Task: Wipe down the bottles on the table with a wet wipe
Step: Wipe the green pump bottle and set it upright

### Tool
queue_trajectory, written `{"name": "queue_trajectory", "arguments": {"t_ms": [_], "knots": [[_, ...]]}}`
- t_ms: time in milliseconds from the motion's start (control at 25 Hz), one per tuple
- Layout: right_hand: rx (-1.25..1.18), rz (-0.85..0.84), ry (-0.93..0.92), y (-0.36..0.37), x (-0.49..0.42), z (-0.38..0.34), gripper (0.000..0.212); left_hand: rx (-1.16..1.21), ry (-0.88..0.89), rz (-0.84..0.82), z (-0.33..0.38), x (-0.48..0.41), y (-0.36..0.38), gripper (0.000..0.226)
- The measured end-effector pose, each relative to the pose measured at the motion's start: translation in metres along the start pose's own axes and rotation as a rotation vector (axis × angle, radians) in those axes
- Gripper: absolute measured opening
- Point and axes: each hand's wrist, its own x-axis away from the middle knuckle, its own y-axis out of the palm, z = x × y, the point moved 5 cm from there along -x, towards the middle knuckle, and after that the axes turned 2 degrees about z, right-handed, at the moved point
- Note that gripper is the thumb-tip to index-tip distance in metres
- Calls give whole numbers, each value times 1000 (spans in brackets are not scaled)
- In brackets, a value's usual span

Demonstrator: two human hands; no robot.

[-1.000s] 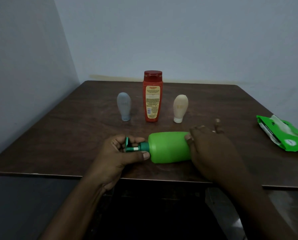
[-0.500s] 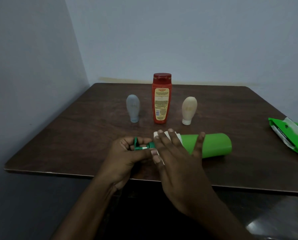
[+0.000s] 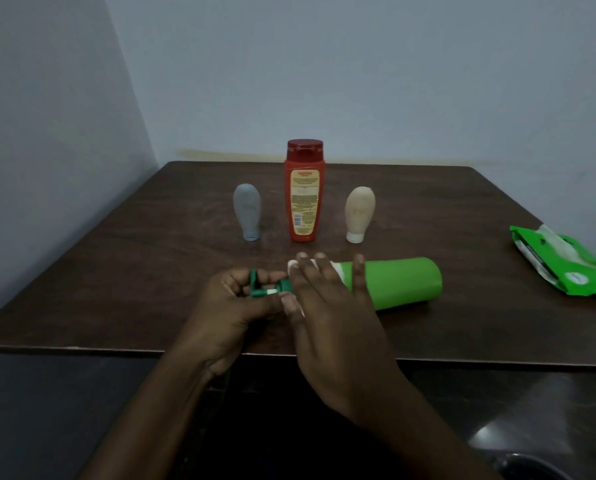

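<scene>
The left hand [image 3: 234, 303] has its fingers curled round the dark green pump head [image 3: 260, 289] of the green bottle [image 3: 398, 282], pinching the nozzle between thumb and fingertips. The right hand [image 3: 327, 313] lies flat with straight, slightly spread fingers, pressing a white wet wipe [image 3: 338, 270] onto the bottle's shoulder next to the pump; only small edges of the wipe show beyond the fingers.

The green bottle is smooth, glossy plastic, a plain cylinder lying on its side near the front edge of the dark wood-grain table [image 3: 116, 278], its pump end pointing left under the hands and its flat base sticking out to the right of them.

Farther back three bottles stand upright in a row: a rounded grey bottle [image 3: 247, 211] resting on its cap at the left, a tall red bottle [image 3: 304, 192] with a yellow label in the middle, and a rounded beige bottle [image 3: 358, 213] on a white cap at the right. A crinkled green wipes pack [image 3: 563, 265] lies open well to the right, a wipe poking out.
</scene>
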Motion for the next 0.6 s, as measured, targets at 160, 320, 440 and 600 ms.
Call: {"name": "queue_trajectory", "arguments": {"t_ms": [160,320,440,600], "knots": [[8,-38,62,-9,-25,11,54,-15,18,6,-4,-4,-3,79],[79,-65,151,-18,-20,59,45,29,5,21,-6,-8,-5,82],[99,-49,293,-30,-7,113,44,47,16,10,-6,-9,-3,80],[33,-20,406,-35,6,142,48,43,23,19,-5,-8,-3,81]]}}
